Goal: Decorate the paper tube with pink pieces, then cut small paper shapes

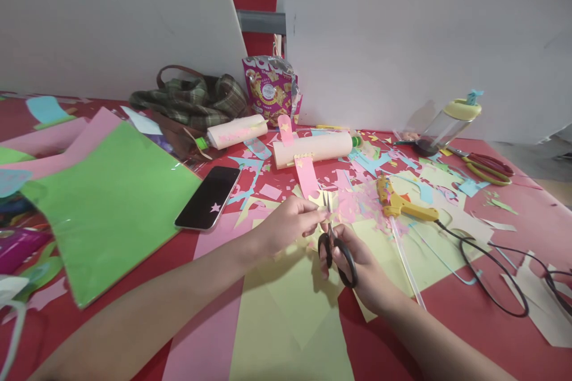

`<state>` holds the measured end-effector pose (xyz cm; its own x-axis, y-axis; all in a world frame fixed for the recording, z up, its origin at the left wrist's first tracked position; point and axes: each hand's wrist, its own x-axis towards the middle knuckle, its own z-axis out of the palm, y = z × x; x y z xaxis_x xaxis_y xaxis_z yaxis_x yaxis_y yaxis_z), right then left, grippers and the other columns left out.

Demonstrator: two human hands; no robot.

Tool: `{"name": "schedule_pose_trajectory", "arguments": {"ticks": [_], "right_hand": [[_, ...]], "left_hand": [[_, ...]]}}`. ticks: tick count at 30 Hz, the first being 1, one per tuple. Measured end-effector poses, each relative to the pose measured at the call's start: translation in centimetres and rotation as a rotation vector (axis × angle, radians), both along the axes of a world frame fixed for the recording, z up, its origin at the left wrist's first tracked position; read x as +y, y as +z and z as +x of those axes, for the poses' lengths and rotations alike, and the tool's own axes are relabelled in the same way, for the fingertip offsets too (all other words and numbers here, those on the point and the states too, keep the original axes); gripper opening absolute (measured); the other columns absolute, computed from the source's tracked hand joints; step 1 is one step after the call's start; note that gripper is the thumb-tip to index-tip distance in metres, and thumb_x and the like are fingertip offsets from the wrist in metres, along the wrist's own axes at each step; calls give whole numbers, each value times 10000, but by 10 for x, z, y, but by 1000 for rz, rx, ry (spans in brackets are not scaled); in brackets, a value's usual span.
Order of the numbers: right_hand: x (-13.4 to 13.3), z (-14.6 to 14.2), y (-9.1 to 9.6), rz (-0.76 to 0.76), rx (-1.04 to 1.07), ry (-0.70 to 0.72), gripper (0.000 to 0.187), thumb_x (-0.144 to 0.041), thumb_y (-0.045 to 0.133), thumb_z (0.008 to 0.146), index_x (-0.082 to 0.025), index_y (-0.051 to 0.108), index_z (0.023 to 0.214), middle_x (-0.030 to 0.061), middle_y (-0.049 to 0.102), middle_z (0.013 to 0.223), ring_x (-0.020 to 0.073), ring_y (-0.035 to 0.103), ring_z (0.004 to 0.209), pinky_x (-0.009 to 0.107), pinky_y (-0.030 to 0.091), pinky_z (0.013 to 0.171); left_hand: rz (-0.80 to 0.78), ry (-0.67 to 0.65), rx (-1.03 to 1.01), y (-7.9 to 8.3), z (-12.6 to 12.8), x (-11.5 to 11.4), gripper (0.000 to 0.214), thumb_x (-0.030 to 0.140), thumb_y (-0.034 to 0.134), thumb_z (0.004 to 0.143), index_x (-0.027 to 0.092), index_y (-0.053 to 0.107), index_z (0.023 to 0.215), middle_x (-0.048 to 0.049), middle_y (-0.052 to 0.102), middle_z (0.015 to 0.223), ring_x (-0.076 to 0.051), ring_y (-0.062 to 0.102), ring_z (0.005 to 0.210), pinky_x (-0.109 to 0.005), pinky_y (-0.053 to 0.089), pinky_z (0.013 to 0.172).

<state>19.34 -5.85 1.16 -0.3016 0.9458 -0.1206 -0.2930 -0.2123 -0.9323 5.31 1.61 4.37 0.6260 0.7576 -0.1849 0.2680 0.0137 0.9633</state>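
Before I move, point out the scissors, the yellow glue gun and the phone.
Scissors (331,234), head view: near the pivot.
Yellow glue gun (395,208), head view: body, near where the handle joins.
Phone (208,197), head view: middle of the dark screen.

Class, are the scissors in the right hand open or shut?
Slightly open: the scissors in the right hand show a narrow gap between their blade tips.

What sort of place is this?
Likely a craft worktable: black-handled scissors in the right hand, a yellow hot-glue gun, and colored paper scraps strewn around.
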Motion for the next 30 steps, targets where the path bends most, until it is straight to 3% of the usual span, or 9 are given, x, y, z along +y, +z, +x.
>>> {"name": "schedule_pose_trajectory", "arguments": {"ticks": [6,13,19,26,30], "right_hand": [[3,1,-4,9,37,-113,244,-386,544,729,-217,373,770,-18,485,726,104,492,589,254,368,559],[8,5,-5,-37,81,-343,201,-196,592,697,-228,400,746,-30,505,766,83,459,563,217,347,506],[6,3,-8,-24,81,-286,263,-128,622,653,-226,399,753,-44,483,746,84,460,582,219,385,532],[5,3,-6,-20,75,-267,267,-96,589,670,-231,376,755,-52,474,765,81,472,591,238,404,574],[5,3,-4,-64,7,-290,262,-95,579,662,-228,377,761,-58,469,728,67,425,557,192,345,507]], "left_hand": [[-9,-31,13,5,-1,4,306,338,401,764,128,534,584,36,381,489,-74,339,488,-211,287,501],[-46,-283,199,7,-2,1,328,397,416,743,130,527,588,54,282,468,-48,242,408,-197,179,390],[-18,-395,243,5,-2,1,314,387,406,741,136,546,612,46,338,480,-51,274,415,-188,219,404],[-11,-394,262,3,-3,2,292,383,415,732,142,533,616,42,333,499,-59,292,436,-181,232,402],[32,-301,255,2,-2,2,264,345,417,730,145,459,562,47,291,498,-56,273,436,-177,214,387]]}}
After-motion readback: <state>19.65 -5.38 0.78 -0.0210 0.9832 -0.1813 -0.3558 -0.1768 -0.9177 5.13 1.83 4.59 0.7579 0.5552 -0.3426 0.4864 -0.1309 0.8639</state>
